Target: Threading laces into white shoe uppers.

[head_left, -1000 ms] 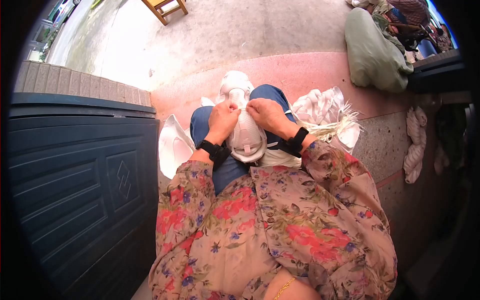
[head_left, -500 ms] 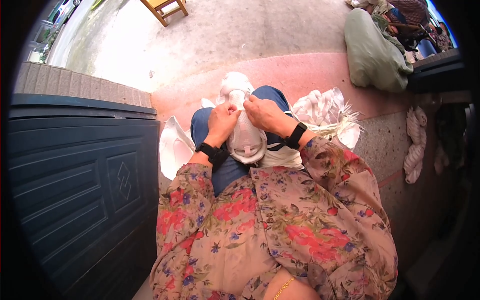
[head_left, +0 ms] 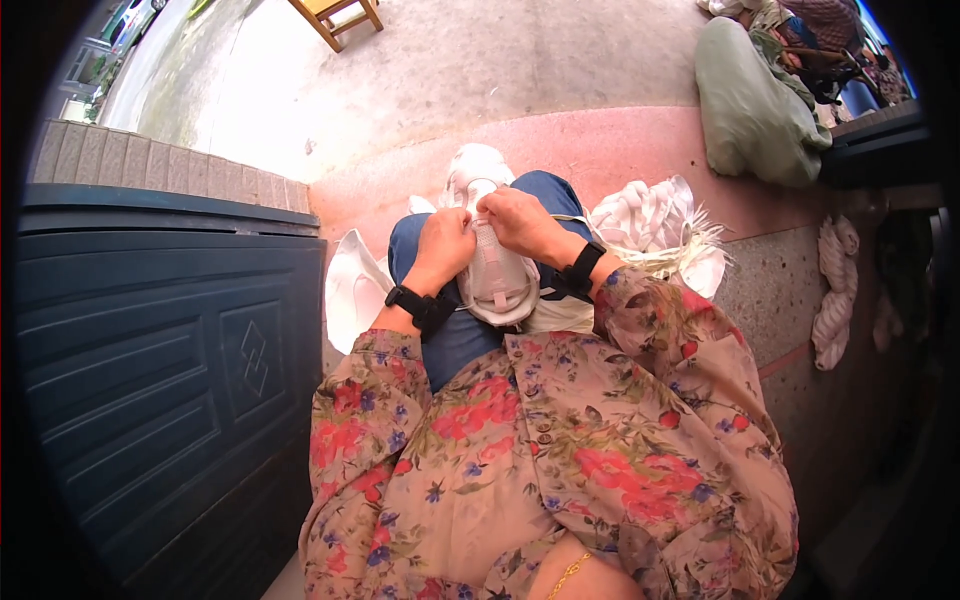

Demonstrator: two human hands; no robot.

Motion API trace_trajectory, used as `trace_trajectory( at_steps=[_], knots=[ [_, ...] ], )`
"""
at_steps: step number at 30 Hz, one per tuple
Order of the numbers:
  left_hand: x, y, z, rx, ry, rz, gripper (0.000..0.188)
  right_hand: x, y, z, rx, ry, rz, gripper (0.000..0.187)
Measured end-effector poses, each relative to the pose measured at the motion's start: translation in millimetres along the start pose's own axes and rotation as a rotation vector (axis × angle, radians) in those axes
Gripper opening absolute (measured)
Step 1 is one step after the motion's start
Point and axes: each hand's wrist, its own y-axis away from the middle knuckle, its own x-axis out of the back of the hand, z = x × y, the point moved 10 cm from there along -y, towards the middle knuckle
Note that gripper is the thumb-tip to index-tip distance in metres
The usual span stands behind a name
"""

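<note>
A white sneaker [head_left: 492, 272] rests lengthwise between my knees, one rounded end toward me and the other pointing away. My left hand [head_left: 445, 242] is closed in a pinch at the left edge of its lacing area; what lies between the fingertips is too small to make out. Across from it, my right hand [head_left: 522, 222] pinches at the opening's right side. A thin pale shoelace [head_left: 568, 216] shows beside that hand and runs toward a bundle of white laces [head_left: 648, 215] with frayed-looking ends on the right.
A white, open-topped bag or cloth [head_left: 352, 290] stands left of my leg. The dark blue panelled door [head_left: 170, 340] is close on my left. Farther off are a wooden stool [head_left: 340, 18], a full pale green sack [head_left: 750, 110] and a twisted white bundle [head_left: 835, 290].
My right hand has shifted slightly left and the two hands are closer together over the sneaker. The view has moved a little; the sneaker remains between my knees.
</note>
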Motion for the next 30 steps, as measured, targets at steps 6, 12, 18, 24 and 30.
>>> trace_trajectory(
  at_steps=[6, 12, 18, 24, 30],
  knots=[
    [2, 0, -5, -0.015, 0.187, -0.060, 0.019, 1, 7, -5, -0.033, -0.089, 0.089, 0.020],
    [6, 3, 32, -0.319, -0.200, 0.017, 0.008, -7, 11, 25, -0.340, -0.315, 0.024, 0.029],
    [1, -1, 47, -0.521, -0.312, -0.108, 0.008, -2, 9, 21, -0.260, -0.336, 0.021, 0.033],
    [123, 14, -38, -0.067, 0.127, 0.377, 0.009, 62, 44, 33, -0.312, -0.138, -0.101, 0.030],
    [309, 171, -239, 0.222, 1.433, 1.117, 0.016, 215, 145, 122, -0.698, -0.922, 0.226, 0.028]
  ],
)
